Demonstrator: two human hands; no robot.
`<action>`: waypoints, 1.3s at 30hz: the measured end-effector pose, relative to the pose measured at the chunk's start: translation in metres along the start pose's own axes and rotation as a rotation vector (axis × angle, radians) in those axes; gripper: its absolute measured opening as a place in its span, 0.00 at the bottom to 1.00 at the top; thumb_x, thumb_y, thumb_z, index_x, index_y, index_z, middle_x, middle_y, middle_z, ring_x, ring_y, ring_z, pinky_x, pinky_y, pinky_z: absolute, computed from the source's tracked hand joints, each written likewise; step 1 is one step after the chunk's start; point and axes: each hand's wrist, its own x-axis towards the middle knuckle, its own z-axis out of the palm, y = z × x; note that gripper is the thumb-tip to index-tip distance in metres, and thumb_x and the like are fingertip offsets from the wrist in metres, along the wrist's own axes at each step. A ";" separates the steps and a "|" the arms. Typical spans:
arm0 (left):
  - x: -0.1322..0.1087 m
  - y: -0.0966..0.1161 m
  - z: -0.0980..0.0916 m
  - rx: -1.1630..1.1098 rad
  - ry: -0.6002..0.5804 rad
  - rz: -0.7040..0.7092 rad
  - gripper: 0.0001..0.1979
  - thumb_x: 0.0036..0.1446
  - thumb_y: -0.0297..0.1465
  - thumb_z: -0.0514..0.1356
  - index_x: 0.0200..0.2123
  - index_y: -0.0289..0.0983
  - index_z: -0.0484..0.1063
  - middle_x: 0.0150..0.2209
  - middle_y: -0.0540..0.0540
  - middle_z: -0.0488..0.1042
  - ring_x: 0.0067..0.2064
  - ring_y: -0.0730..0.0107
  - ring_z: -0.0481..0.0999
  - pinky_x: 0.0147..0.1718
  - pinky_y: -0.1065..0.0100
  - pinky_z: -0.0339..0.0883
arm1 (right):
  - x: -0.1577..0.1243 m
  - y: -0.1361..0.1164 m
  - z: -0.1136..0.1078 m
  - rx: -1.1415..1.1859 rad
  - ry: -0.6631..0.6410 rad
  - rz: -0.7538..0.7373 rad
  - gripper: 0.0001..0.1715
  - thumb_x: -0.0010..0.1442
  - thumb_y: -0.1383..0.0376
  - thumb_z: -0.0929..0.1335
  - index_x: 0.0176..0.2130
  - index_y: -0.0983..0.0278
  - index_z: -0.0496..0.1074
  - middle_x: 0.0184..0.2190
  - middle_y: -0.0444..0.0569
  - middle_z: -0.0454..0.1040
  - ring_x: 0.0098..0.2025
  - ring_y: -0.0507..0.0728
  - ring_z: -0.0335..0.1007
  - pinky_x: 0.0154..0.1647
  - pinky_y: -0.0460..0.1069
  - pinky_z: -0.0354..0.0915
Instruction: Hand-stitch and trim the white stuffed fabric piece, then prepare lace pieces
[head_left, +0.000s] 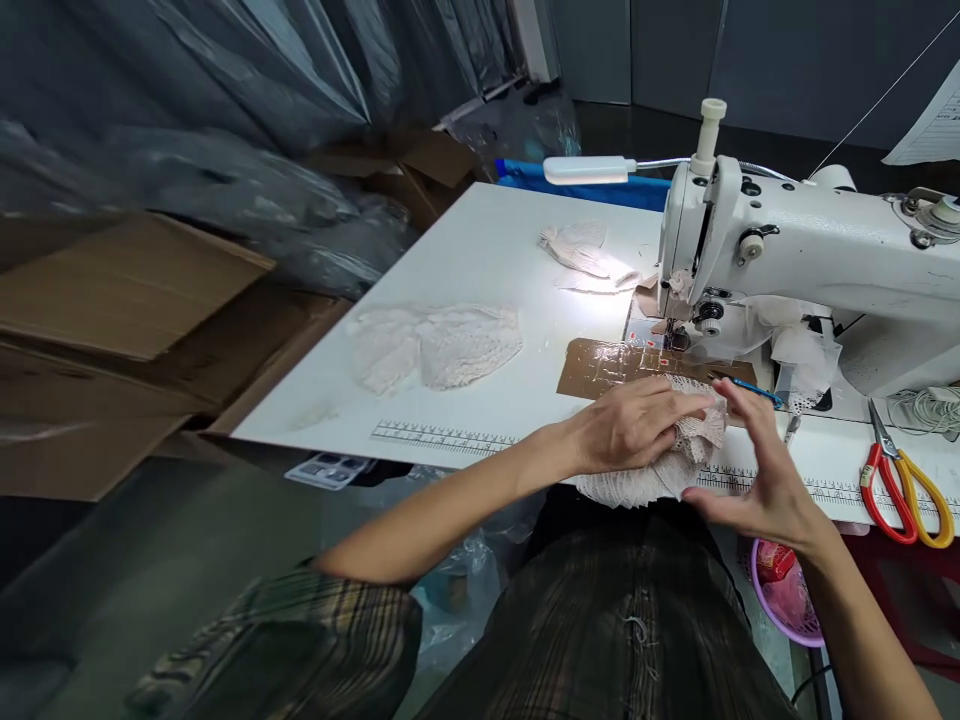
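A bunched piece of pale pink lacy, gathered fabric [660,478] lies at the table's front edge, partly hanging over it. My left hand [634,425] is closed over the top of this fabric, fingers pointing right. On its right side, my right hand [757,480] is spread, thumb and forefinger apart, close to the fabric; whether the thumb touches it I cannot tell. Just behind my hands is the white sewing machine [810,250], its needle area above a brown taped plate [600,368]. Blue thread snips [757,390] lie beside my right fingertips.
Lacy fabric pieces [472,345] lie on the white table [450,260], with another piece [585,250] under the lamp [589,170]. Red-and-yellow scissors [904,485] rest at right. A purple basket [814,635] stands below the edge. Cardboard boxes [120,290] stand at left.
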 end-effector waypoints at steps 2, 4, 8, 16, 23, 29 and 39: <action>-0.001 0.000 0.000 -0.033 0.032 -0.040 0.25 0.62 0.21 0.52 0.62 0.35 0.57 0.43 0.41 0.78 0.41 0.66 0.79 0.40 0.66 0.78 | 0.007 0.000 0.013 -0.109 0.001 -0.109 0.54 0.57 0.50 0.73 0.70 0.64 0.49 0.60 0.63 0.66 0.64 0.71 0.61 0.60 0.68 0.63; -0.002 -0.001 -0.001 -0.072 0.047 -0.085 0.27 0.61 0.21 0.52 0.63 0.36 0.55 0.43 0.42 0.77 0.43 0.66 0.79 0.40 0.66 0.78 | 0.011 -0.001 0.022 -0.190 0.061 -0.154 0.45 0.60 0.56 0.72 0.68 0.63 0.53 0.54 0.61 0.72 0.60 0.69 0.66 0.56 0.66 0.65; -0.005 -0.002 -0.002 -0.083 0.024 -0.083 0.27 0.61 0.21 0.53 0.63 0.36 0.55 0.41 0.43 0.76 0.42 0.67 0.79 0.38 0.67 0.78 | 0.012 -0.002 0.024 -0.211 0.180 -0.154 0.20 0.64 0.70 0.67 0.55 0.59 0.66 0.40 0.52 0.76 0.43 0.61 0.74 0.43 0.57 0.70; -0.008 -0.001 0.001 0.045 0.082 0.045 0.02 0.64 0.26 0.57 0.40 0.37 0.68 0.34 0.45 0.78 0.37 0.69 0.78 0.37 0.68 0.74 | -0.008 -0.008 0.032 -0.213 0.256 -0.264 0.11 0.61 0.74 0.69 0.42 0.60 0.68 0.36 0.50 0.75 0.40 0.59 0.75 0.38 0.55 0.72; -0.013 0.000 0.005 0.076 0.196 0.149 0.04 0.67 0.25 0.55 0.38 0.37 0.68 0.35 0.46 0.80 0.35 0.71 0.78 0.35 0.70 0.72 | -0.008 -0.020 0.026 -0.044 0.354 -0.100 0.10 0.63 0.75 0.65 0.41 0.62 0.69 0.34 0.50 0.75 0.38 0.56 0.73 0.37 0.52 0.72; -0.015 0.005 0.007 0.029 0.151 -0.035 0.09 0.69 0.30 0.55 0.34 0.36 0.69 0.28 0.49 0.78 0.29 0.75 0.77 0.31 0.73 0.71 | -0.002 -0.021 0.030 -0.109 0.318 -0.090 0.12 0.62 0.76 0.68 0.43 0.60 0.71 0.33 0.48 0.76 0.34 0.54 0.75 0.35 0.49 0.72; -0.014 0.008 0.011 0.116 0.183 0.014 0.11 0.68 0.28 0.54 0.32 0.36 0.70 0.26 0.49 0.77 0.26 0.75 0.75 0.28 0.73 0.69 | -0.002 -0.024 0.031 -0.073 0.257 -0.022 0.09 0.62 0.75 0.67 0.41 0.62 0.73 0.31 0.48 0.79 0.32 0.53 0.77 0.34 0.47 0.73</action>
